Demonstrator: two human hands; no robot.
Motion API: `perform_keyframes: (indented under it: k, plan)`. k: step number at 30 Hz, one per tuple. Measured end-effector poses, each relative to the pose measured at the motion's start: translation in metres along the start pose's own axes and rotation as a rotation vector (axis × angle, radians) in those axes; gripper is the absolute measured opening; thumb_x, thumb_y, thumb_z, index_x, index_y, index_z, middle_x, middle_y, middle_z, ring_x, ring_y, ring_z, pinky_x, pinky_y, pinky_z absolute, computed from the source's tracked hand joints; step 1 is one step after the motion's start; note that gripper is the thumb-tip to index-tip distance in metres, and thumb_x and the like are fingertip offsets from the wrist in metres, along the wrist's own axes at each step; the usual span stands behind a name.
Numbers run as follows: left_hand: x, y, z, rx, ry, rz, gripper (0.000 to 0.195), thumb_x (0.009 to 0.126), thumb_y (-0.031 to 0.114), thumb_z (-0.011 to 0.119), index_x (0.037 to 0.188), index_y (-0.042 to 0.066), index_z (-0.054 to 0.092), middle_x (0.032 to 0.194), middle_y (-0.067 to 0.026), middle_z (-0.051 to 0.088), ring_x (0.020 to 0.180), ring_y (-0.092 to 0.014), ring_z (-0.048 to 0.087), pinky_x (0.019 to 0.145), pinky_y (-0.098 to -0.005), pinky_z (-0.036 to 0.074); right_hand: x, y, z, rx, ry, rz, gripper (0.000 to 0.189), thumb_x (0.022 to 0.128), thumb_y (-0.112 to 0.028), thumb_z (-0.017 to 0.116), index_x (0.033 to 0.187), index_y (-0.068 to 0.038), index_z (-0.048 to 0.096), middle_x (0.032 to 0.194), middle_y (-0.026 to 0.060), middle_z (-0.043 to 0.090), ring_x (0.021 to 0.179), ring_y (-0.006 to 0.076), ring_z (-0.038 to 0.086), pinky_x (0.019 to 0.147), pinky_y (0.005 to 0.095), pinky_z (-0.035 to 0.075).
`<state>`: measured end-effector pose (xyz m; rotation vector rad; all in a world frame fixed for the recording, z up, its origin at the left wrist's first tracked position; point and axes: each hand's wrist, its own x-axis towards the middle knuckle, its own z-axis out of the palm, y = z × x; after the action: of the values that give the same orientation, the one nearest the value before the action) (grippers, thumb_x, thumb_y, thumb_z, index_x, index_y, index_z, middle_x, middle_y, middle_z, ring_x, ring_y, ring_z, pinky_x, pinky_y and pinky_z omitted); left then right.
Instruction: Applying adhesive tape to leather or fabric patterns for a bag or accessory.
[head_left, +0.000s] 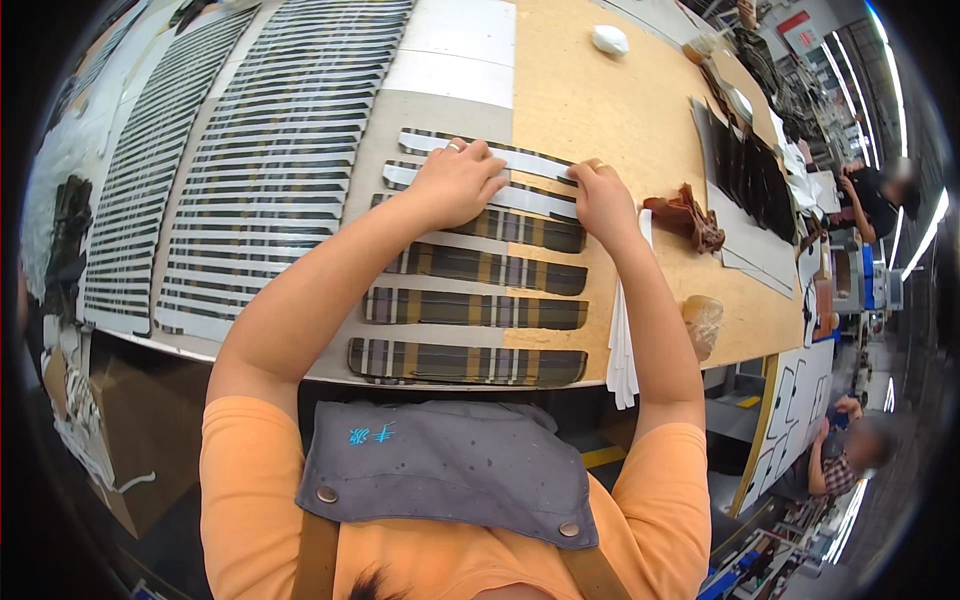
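My left hand (461, 180) lies over the farthest plaid fabric pieces, its fingertips pressing on a white strip (529, 163). At the right end of that strip is my right hand (604, 199), with thumb and fingers closed at its edge. A second white strip (536, 202) lies on the plaid piece just nearer to me and runs partly beneath my left hand. Several plaid pieces without white strips, such as a middle one (487, 268), lie in a column towards me. The nearest plaid piece (465, 361) sits at the table edge and looks layered.
Long rows of plaid pieces with white strips (277, 127) cover the left of the table (585, 97). Loose white strips (621, 352) hang over the front edge beside my right forearm. Brown crumpled material (690, 217) and dark pieces (754, 176) lie rightward. Two people are farther right.
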<state>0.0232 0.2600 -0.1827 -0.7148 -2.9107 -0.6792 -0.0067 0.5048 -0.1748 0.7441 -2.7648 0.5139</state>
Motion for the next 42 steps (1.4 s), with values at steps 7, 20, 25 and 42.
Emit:
perform_keyframes:
  k: [7, 20, 25, 42]
  plan:
    - [-0.028, -0.051, -0.05, -0.19, 0.162, -0.229, 0.022, 0.09, 0.013, 0.05, 0.108, 0.003, 0.058, 0.103, -0.0124, 0.056, 0.101, -0.029, 0.053, 0.086, -0.0356, 0.043, 0.015, -0.026, -0.014, 0.033, -0.042, 0.09, 0.025, 0.079, 0.0, 0.048, 0.1, -0.001, 0.061, 0.102, 0.0142, 0.061, 0.097, 0.0313, 0.058, 0.083, 0.0382, 0.047]
    - [-0.05, -0.027, -0.015, 0.335, 0.1, -0.079, 0.04, 0.093, 0.024, 0.046, 0.123, -0.001, 0.049, 0.132, -0.0136, 0.047, 0.125, -0.027, 0.041, 0.102, -0.0399, 0.027, 0.041, -0.103, 0.047, 0.013, -0.162, -0.302, 0.041, 0.076, 0.004, 0.046, 0.115, -0.001, 0.057, 0.122, 0.0113, 0.056, 0.111, 0.028, 0.051, 0.095, 0.036, 0.043]
    - [-0.047, -0.031, -0.022, 0.268, 0.057, -0.113, 0.039, 0.093, 0.027, 0.046, 0.121, -0.001, 0.05, 0.129, -0.013, 0.048, 0.122, -0.027, 0.043, 0.102, -0.0402, 0.028, 0.022, -0.086, 0.024, 0.0, -0.192, -0.16, 0.04, 0.074, 0.006, 0.046, 0.112, -0.001, 0.057, 0.118, 0.0118, 0.057, 0.113, 0.0282, 0.05, 0.094, 0.0362, 0.043]
    - [-0.012, -0.003, -0.05, -0.286, 0.222, -0.068, 0.017, 0.09, 0.017, 0.053, 0.098, 0.005, 0.061, 0.104, -0.0108, 0.056, 0.096, -0.026, 0.055, 0.084, -0.0349, 0.044, -0.125, -0.008, -0.071, -0.005, -0.128, 0.561, 0.02, 0.081, -0.018, 0.064, 0.084, 0.001, 0.058, 0.078, 0.0149, 0.059, 0.071, 0.0288, 0.058, 0.066, 0.0369, 0.047]
